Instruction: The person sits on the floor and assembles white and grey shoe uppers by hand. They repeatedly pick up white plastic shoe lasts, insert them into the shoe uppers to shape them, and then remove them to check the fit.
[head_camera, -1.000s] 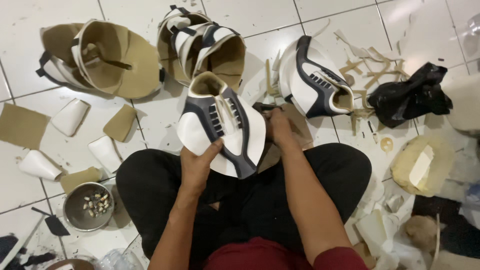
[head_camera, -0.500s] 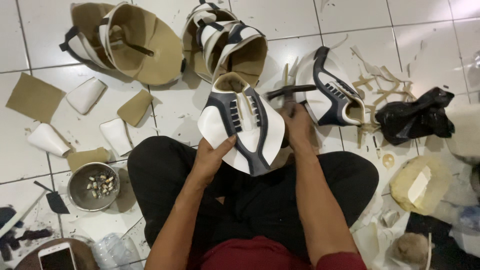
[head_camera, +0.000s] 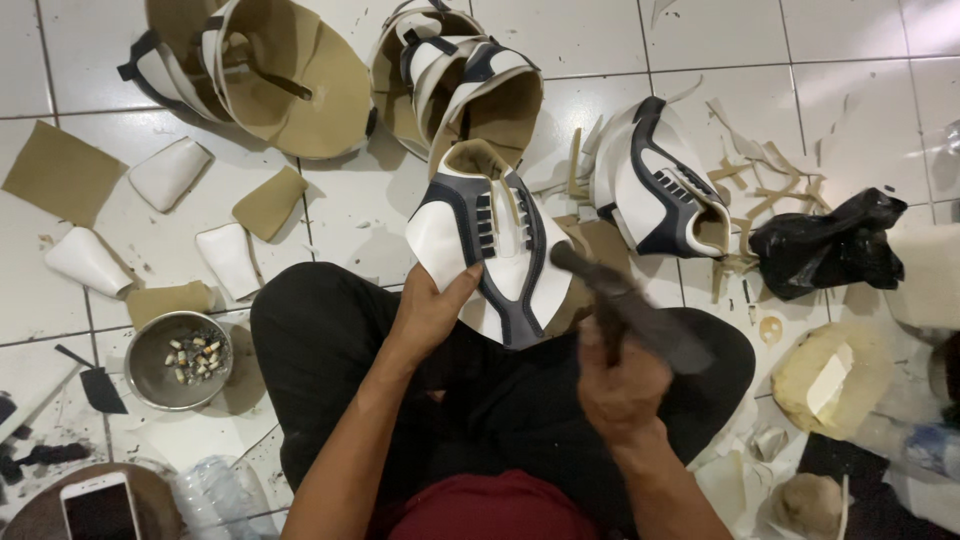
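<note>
- The left hand is clamped on the lower edge of a white-and-navy shoe upper, holding it tilted above the lap, just over the person's black trousers.
- The right hand is closed around the handle of a dark hammer-like tool, raised just right of the upper; motion blur hides whether the head touches it.
- As a judgement, the work is part-way through: this upper is stitched and has its eyelet rows, but it carries no sole or laces.
- A second similar upper lies on the tiled floor to the right, and two more uppers stand stacked behind; tan lining pieces and white cut parts lie loose to the left, so more assembly seems left.
- A round metal bowl beside the left knee holds small pale stubs.
- A black plastic bag at the right is bunched, its contents hidden.
- Trimmed tan offcuts are strewn near it.
</note>
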